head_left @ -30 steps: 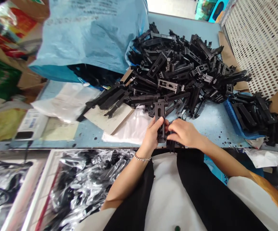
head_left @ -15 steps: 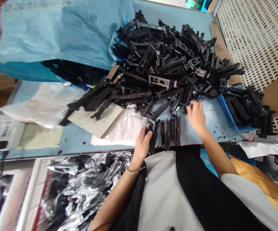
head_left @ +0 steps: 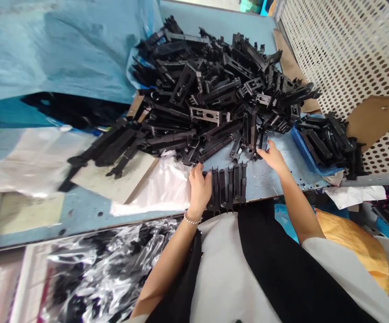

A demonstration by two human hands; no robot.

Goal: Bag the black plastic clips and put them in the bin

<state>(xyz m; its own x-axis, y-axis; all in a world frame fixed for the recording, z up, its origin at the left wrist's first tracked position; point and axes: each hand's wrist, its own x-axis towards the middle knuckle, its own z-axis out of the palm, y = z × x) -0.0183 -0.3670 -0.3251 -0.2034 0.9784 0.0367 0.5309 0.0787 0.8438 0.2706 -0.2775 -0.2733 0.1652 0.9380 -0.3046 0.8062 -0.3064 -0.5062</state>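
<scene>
A big heap of black plastic parts (head_left: pixel 214 85) covers the middle of the blue table (head_left: pixel 90 211). At the near edge lies a short row of the same black parts (head_left: pixel 230 186), side by side. My left hand (head_left: pixel 199 188) rests against the left end of that row, fingers curled onto the outermost part. My right hand (head_left: pixel 273 154) reaches to the heap's near rim, its fingers closing on a black part (head_left: pixel 258 141) there.
A blue basket (head_left: pixel 310 150) with more black parts sits at the right, against a perforated white panel (head_left: pixel 345 58). A blue plastic bag (head_left: pixel 56 58) lies at the back left, a clear bag (head_left: pixel 161 188) and cardboard (head_left: pixel 114 175) beside the row.
My hands held one part together a second ago. The left has since laid it at the row's left end, and the right has moved out to the heap's edge.
</scene>
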